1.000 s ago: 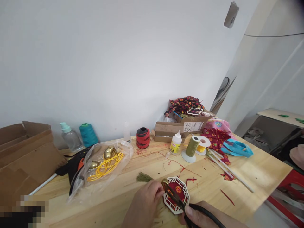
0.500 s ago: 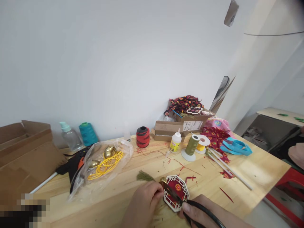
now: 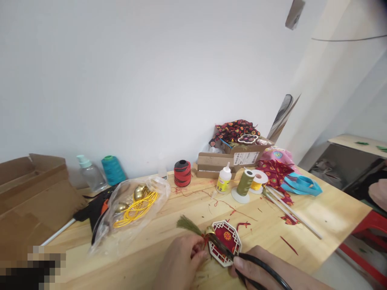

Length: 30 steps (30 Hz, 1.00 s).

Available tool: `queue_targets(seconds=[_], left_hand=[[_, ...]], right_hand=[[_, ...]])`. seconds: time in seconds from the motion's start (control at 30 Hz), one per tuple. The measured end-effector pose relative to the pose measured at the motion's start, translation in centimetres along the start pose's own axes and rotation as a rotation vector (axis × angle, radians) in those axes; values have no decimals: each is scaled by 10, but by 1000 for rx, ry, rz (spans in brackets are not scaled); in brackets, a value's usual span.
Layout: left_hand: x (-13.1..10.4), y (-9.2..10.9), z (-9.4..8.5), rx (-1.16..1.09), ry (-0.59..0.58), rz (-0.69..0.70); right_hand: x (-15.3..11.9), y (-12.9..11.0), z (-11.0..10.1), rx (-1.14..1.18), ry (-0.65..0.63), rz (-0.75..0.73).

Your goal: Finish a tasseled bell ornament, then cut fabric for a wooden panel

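Observation:
My left hand (image 3: 184, 257) is closed in a pinch at a red thread (image 3: 206, 241), beside a small brass bell (image 3: 209, 230). An olive-green tassel (image 3: 190, 224) lies just beyond those fingers. My right hand (image 3: 266, 268) grips scissors (image 3: 256, 261) by their black handles. Their dark blades reach left across an octagonal ornament (image 3: 227, 236) with a white lattice frame and red patterned cloth, the tips close to the bell and thread. My fingers hide part of the thread, so its far end cannot be seen.
Behind stand a glue bottle (image 3: 224, 179), a green thread spool (image 3: 245, 183), a yellow spool (image 3: 259, 183) and a red-black cone (image 3: 182, 174). At left are a plastic bag (image 3: 163, 187) with bells and yellow cord, a glue gun (image 3: 90, 213) and a cardboard box (image 3: 39, 197). White sticks (image 3: 305, 219) lie right.
My left fingers have shifted slightly down from the bell, and the red thread and more of the tassel now show. The scissors stay over the ornament.

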<state>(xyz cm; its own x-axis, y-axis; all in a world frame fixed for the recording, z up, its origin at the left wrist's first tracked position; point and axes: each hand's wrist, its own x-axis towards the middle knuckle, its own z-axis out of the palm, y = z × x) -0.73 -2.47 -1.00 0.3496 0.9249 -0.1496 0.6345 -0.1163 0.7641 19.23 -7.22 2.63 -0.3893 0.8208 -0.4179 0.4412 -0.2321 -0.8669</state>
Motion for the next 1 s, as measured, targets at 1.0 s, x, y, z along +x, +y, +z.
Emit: queue_targets(seconds=[1.0], left_hand=[[1,1,-6,-153,113,-28]], right_hand=[[-8,-10,-1,9,-8,54]])
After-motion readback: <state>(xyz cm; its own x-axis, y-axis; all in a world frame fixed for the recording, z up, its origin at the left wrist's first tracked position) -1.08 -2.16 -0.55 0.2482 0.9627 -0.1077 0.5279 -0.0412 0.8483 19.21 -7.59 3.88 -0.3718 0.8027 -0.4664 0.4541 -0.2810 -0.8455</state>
